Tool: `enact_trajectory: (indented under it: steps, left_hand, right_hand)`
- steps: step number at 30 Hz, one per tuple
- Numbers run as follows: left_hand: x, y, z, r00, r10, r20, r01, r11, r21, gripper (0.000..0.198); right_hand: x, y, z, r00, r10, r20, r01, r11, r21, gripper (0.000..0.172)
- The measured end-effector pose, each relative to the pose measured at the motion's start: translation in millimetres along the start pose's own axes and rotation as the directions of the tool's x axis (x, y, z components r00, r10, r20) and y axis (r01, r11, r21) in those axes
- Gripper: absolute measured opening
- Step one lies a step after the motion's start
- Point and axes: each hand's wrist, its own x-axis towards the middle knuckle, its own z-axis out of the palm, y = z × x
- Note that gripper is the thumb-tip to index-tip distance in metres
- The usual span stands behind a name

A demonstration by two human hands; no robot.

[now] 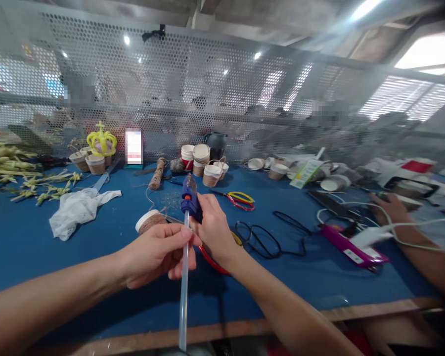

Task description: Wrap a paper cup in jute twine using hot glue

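A blue glue gun [190, 198] points away from me, and my right hand [215, 232] is wrapped round its handle. From its back end a long translucent glue stick [184, 301] runs toward the table's front edge. My left hand [163, 249] pinches this stick between thumb and fingers, just behind the gun. Beyond my left hand, a small white-rimmed cup wound with brown twine [151, 221] lies tilted on the blue table [107, 291]. Red handles [213, 261] show partly beneath my right hand.
Twine-wrapped cups [212, 175], a twine bundle [157, 174] and red-and-yellow scissors [241, 200] lie farther back. Crumpled white cloth [76, 210] is at left. Black cable [259, 240] and a purple power strip [352, 247] lie at right, near another person's hand [391, 210].
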Motion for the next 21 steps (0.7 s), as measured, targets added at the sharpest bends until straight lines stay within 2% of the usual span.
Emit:
enact_trajectory:
  steps: [7, 11, 16, 19, 21]
  left_hand:
    - [-2.6, -0.7, 0.2, 0.998, -0.003, -0.069, 0.004, 1.000, 0.017, 0.031]
    - [-1.7, 2.3, 1.3, 0.992, 0.004, -0.125, -0.002, 1.000, 0.012, 0.032]
    - [1.7, 1.2, 2.3, 0.993, 0.019, -0.118, -0.015, 0.999, 0.035, 0.033]
    - [-0.6, 3.7, 0.5, 0.999, 0.017, -0.039, -0.011, 0.989, 0.145, 0.042]
    - [-5.9, 11.6, -4.3, 1.000, 0.015, -0.002, -0.014, 0.944, 0.331, 0.044]
  right_hand:
    - [-2.0, 2.5, 3.7, 0.998, -0.060, -0.015, 0.060, 0.998, 0.009, 0.042]
    - [-3.0, 0.9, 4.4, 0.999, -0.045, 0.016, 0.045, 0.999, 0.024, 0.039]
    - [-1.3, -2.5, 1.3, 0.998, -0.007, 0.062, 0.004, 0.999, 0.044, 0.030]
    - [2.1, -2.9, -1.9, 0.995, 0.075, 0.067, -0.083, 0.990, 0.114, 0.015]
    - [4.9, -2.8, -5.5, 0.974, 0.194, 0.116, -0.217, 0.949, 0.230, 0.012]
